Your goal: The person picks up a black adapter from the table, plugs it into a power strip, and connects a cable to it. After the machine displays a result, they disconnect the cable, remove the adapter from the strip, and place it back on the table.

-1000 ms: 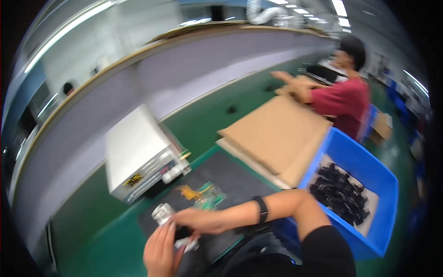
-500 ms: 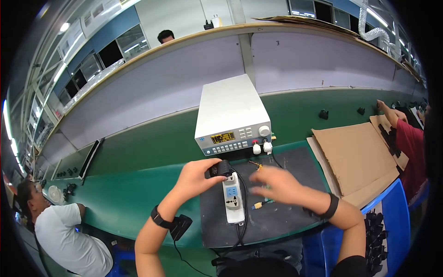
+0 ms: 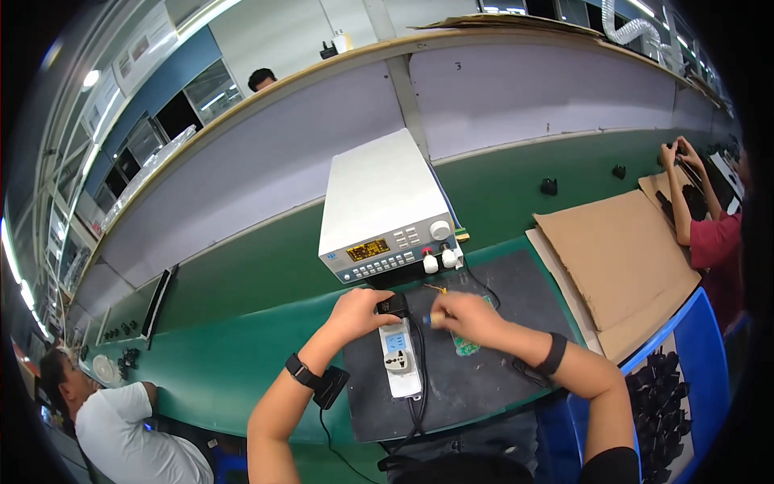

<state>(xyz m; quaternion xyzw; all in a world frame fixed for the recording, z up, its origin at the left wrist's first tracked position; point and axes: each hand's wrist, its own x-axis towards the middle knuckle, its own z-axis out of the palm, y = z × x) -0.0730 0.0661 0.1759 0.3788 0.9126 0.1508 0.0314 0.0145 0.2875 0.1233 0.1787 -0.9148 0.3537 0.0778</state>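
A white power strip [image 3: 405,382] lies lengthwise on the dark mat. At its far end sits a black power adapter [image 3: 393,305], with my left hand [image 3: 355,313] closed around it, fingers on its far side and thumb on its near side. To the right of the strip, my right hand [image 3: 474,319] pinches a small connector [image 3: 433,320] with a yellow and blue body; the hand is slightly blurred. A green circuit board [image 3: 465,345] lies on the mat just below that hand. Beyond both hands stands a white bench instrument [image 3: 389,206] with a lit display.
A black box with a cable [image 3: 330,389] hangs by my left wrist. Cardboard sheets [image 3: 621,258] lie to the right, above a blue bin [image 3: 705,363] of black adapters [image 3: 657,419]. One person [image 3: 133,427] sits at left; another person's arms [image 3: 685,189] are at far right.
My right hand has picked up the yellow and blue connector from the mat. My left hand remains on the adapter. The view has shifted a little, and the far-right person's hands have come together.
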